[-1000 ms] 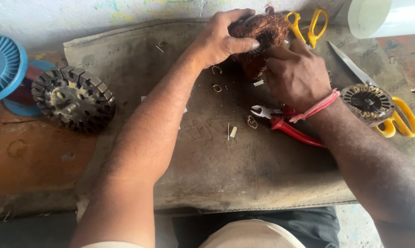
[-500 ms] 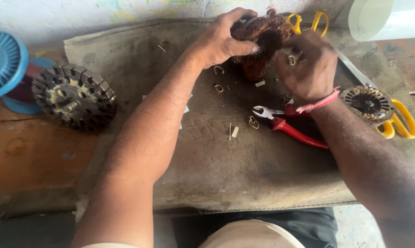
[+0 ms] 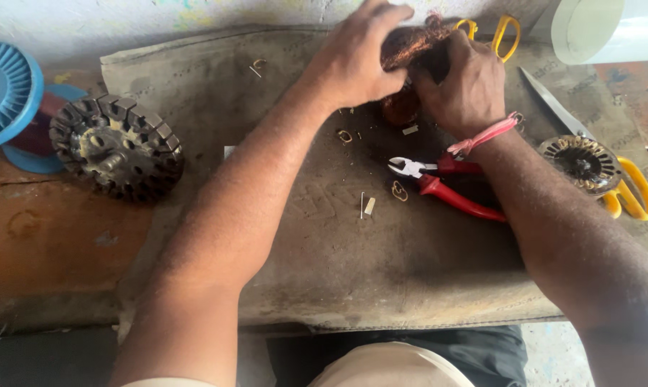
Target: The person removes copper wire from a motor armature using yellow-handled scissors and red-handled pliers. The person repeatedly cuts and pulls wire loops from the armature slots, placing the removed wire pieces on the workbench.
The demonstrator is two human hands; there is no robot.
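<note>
My left hand (image 3: 356, 61) and my right hand (image 3: 460, 86) both grip a round copper-wound motor coil (image 3: 406, 64) at the far side of a grey cloth mat (image 3: 324, 244). The coil is tilted up between my palms and mostly covered by my fingers. A pink band circles my right wrist. Red-handled cutting pliers (image 3: 446, 183) lie on the mat just below my right wrist. Small bits of cut wire and paper are scattered around them.
A bare slotted metal stator core (image 3: 116, 147) sits at the mat's left edge, beside a blue wire spool (image 3: 5, 93). A small round core (image 3: 582, 161) and yellow-handled scissors (image 3: 625, 190) lie at right. Second yellow scissors (image 3: 492, 32) and a white roll (image 3: 589, 29) are behind.
My hands have turned the coil and shifted their grip. My right hand now covers more of its right side, and the head camera has moved closer.
</note>
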